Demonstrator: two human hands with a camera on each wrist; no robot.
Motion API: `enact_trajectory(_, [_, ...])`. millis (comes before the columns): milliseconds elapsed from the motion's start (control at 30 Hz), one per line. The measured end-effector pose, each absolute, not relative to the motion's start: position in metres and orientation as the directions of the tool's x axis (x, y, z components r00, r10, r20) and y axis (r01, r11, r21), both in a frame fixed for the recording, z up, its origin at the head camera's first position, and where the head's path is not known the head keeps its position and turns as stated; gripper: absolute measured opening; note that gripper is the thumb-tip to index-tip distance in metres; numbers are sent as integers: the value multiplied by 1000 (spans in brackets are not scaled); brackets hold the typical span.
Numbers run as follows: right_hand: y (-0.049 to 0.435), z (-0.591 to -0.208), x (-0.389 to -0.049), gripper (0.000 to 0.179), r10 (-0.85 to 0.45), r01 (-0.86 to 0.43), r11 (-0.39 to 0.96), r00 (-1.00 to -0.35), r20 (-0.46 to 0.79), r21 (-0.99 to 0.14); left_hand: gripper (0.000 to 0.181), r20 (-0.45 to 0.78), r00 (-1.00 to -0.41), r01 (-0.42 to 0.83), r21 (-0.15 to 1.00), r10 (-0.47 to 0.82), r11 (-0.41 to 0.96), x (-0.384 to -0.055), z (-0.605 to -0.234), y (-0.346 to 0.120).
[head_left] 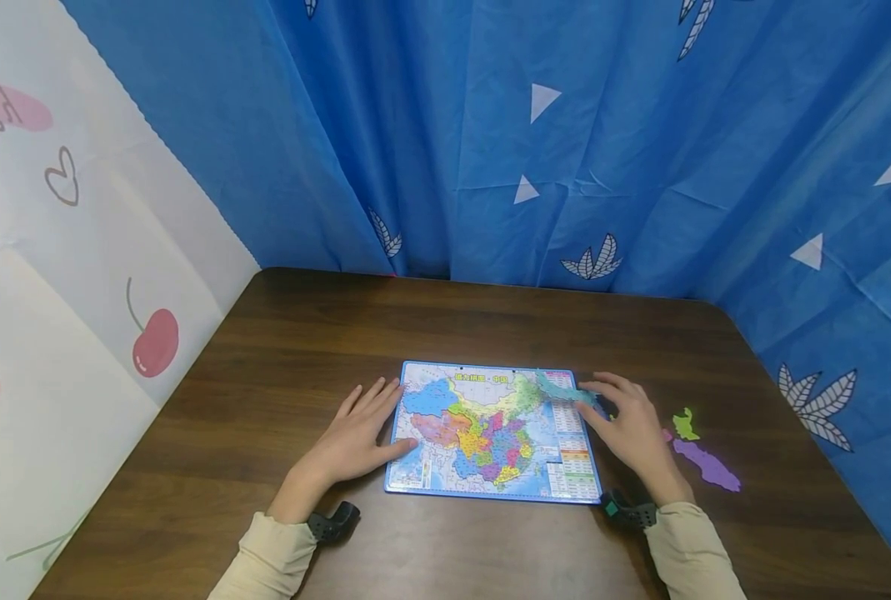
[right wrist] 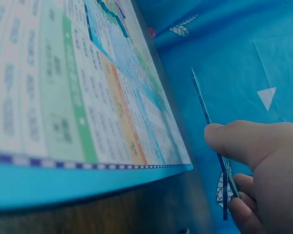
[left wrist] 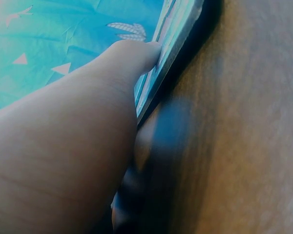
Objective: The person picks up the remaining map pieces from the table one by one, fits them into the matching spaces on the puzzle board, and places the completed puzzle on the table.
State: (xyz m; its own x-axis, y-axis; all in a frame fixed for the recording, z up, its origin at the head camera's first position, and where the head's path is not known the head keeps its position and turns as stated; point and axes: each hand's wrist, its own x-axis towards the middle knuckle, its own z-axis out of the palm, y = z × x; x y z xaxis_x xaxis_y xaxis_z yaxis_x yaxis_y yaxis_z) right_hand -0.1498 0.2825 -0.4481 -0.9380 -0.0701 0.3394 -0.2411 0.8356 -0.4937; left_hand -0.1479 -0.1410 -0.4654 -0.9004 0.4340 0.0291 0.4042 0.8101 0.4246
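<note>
Puzzle piece, teal, pinched in right hand at upper right of map board, left hand spread at left edge: best to steady board lightly, holding thin piece level by its edges.

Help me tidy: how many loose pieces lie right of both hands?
3: green piece, purple piece on its near side, and pink piece beside the right hand, which may hide more.

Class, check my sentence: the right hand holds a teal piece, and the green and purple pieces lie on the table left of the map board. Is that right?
Not quite: the head view shows the green piece and purple piece lying right of the map board, not left.
</note>
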Motion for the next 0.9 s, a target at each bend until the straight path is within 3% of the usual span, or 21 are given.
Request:
enact_trajectory(333, [276, -445, -154, 31, -124, -303, 830, -919, 373, -469, 94, 27, -902, 400, 428, 431, 810, -148, -466, -141])
enact_trajectory(900, [260, -439, -159, 35, -151, -295, 828, -937, 316, -477, 93, 26, -904, 394, 438, 427, 808, -147, -465, -141])
